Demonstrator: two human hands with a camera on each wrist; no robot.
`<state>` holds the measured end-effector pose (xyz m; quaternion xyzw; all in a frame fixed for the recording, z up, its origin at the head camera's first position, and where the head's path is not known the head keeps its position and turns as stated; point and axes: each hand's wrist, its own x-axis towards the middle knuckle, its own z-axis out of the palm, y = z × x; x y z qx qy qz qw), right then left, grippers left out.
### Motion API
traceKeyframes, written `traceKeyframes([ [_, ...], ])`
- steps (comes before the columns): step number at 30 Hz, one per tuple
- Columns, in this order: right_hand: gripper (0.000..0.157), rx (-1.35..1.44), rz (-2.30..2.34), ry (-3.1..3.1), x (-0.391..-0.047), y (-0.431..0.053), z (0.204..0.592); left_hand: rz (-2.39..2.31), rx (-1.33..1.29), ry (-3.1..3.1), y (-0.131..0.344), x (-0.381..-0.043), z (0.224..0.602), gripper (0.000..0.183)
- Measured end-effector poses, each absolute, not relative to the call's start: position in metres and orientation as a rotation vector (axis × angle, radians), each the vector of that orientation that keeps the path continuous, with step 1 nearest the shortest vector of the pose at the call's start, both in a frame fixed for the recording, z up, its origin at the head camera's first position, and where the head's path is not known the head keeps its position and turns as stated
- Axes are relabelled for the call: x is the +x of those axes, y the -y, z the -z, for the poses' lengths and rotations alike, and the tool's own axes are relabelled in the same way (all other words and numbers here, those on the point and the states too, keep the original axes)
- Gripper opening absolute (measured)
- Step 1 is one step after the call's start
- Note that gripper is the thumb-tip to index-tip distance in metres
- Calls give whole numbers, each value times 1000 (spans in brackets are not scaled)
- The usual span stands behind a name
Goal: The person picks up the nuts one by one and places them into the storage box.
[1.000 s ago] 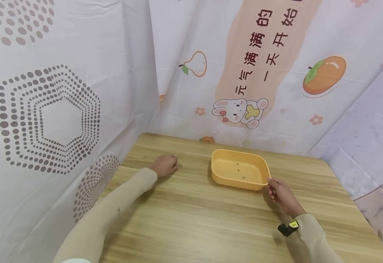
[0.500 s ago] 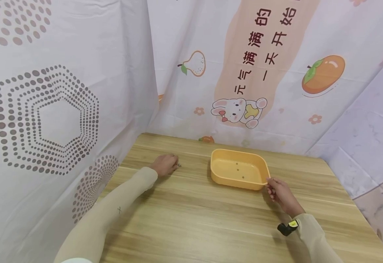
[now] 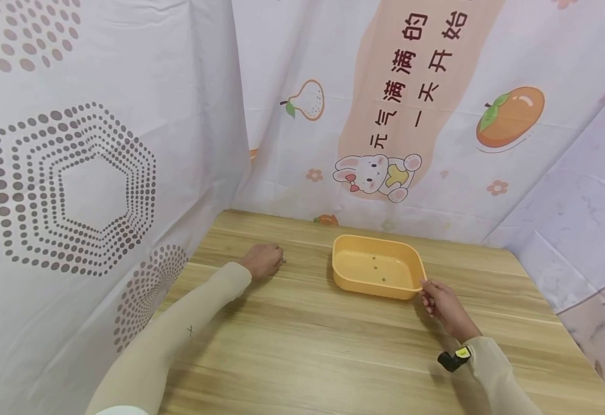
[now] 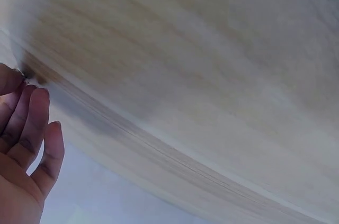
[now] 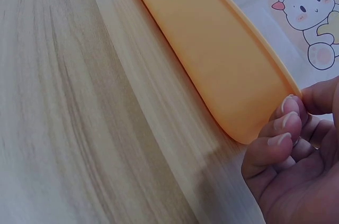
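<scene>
My left hand (image 3: 263, 260) is at the left part of the wooden table, low over its top. Between its thumb and fingertips it pinches a tiny dark, metallic-looking piece (image 4: 24, 77), mostly hidden, whose kind I cannot tell. To the right stands a shallow yellow plastic basin (image 3: 377, 290) with rounded corners. My right hand (image 3: 444, 308) pinches the basin's rim at the near right corner, thumb on one side and fingers on the other. On the basin's floor are three small grey round spots (image 3: 383, 279). In the right wrist view the basin's outer wall (image 5: 206, 44) shows.
The wooden table (image 3: 302, 351) reaches back to a printed white curtain (image 3: 286, 167). Another curtain with dotted hexagons (image 3: 188, 144) hangs along the left side, close to my left arm. A third pale curtain (image 3: 582, 230) borders the right.
The tiny dark piece lay just off my left fingertips a second ago; now the fingers have closed on it, after a slight move right. The right hand and the basin stay put.
</scene>
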<state>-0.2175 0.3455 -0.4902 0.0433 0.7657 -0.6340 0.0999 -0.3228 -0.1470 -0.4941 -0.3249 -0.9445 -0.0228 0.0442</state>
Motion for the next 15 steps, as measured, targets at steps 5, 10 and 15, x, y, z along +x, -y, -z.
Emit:
traceKeyframes([
  [5,39,120,1872,-2266,-218,-346,491,55,-995,2886,148,-321,495,15],
  [10,40,116,1869,-2278,-216,-344,489,60,-978,2927,149,-319,493,21],
  [15,41,114,1866,-2284,-215,-343,488,51,-956,2944,149,-318,493,20],
])
